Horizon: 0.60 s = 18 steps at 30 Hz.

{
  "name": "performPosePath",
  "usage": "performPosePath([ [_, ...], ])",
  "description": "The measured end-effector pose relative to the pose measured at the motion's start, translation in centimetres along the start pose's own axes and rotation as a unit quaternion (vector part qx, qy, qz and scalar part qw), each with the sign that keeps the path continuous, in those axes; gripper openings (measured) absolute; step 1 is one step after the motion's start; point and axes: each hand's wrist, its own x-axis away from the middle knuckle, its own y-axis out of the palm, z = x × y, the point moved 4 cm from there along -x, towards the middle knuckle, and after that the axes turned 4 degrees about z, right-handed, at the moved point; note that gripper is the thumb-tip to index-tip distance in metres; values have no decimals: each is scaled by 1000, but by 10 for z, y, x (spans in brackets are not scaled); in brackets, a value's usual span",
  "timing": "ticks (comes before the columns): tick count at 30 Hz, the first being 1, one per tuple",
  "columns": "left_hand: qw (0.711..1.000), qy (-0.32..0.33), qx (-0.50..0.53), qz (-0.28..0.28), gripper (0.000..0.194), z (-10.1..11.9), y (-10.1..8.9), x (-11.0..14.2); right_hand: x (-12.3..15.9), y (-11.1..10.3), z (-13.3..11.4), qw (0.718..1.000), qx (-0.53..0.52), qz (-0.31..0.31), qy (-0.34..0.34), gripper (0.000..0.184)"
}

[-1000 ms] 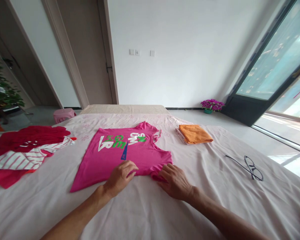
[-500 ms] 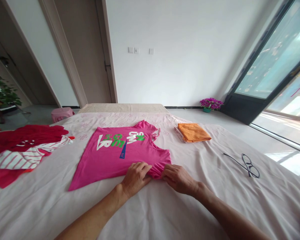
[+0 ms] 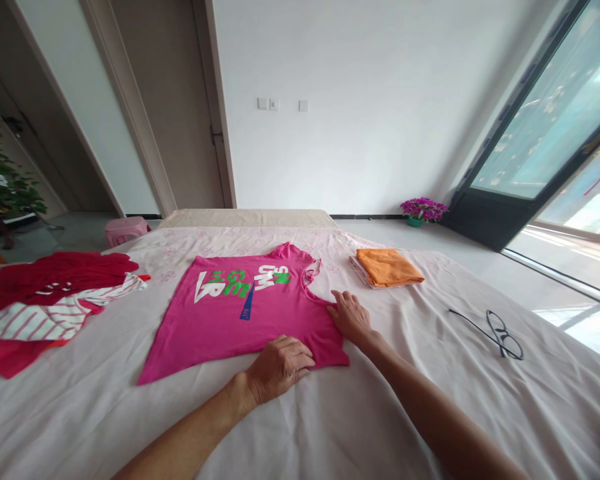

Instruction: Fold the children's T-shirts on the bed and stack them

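Note:
A magenta T-shirt (image 3: pixel 230 313) with white, green and blue lettering lies flat on the pale sheet of the bed (image 3: pixel 330 427), its collar toward the right. My left hand (image 3: pixel 280 363) rests on the shirt's near edge by the sleeve, fingers curled down onto the cloth. At the shirt's right shoulder edge my right hand (image 3: pixel 350 315) lies flat, its fingers stretched out. Neither hand lifts any fabric.
A heap of red and red-and-white striped clothes (image 3: pixel 45 300) lies at the left of the bed. A folded orange garment (image 3: pixel 389 267) sits at the back right. A pair of glasses (image 3: pixel 500 333) lies at the right. A pink stool (image 3: pixel 125 230) stands beyond the bed.
The near sleeve, bunched under my hands before, now lies smoothed flat. My right hand has slid away from me along the shirt's right edge. My left hand moved right and stayed at the near edge.

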Motion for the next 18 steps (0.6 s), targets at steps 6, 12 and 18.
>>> performPosePath([
  [6,997,-30,65,-16,51,-2,-34,43,-1,-1,19,1000,5,9,-29,37],
  [12,987,-129,-93,6,49,-42,-109,129,48,-35,10,945,-113,-29,-307,35],
  [18,951,-239,-196,-13,48,-94,-154,205,79,-43,-2,899,-147,-77,-405,47],
])
